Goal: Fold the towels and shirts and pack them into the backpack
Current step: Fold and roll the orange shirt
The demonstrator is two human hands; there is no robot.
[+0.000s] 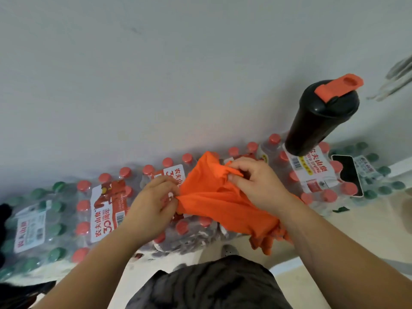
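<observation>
Bottle packs [107, 210] below; L hand [153, 204], R hand [256, 181] pinch orange cloth [223, 206].

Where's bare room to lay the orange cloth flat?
Pale floor at lower right, below the right-end packs, is bare. The red-cap pack left of the left hand carries nothing, though bumpy. Crowded: right-end packs hold black shaker and phone; right hand and orange cloth cover mid-row.

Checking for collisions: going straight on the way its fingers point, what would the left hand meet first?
The left hand would meet the crumpled orange cloth garment it pinches; probably the right hand beyond.
</observation>
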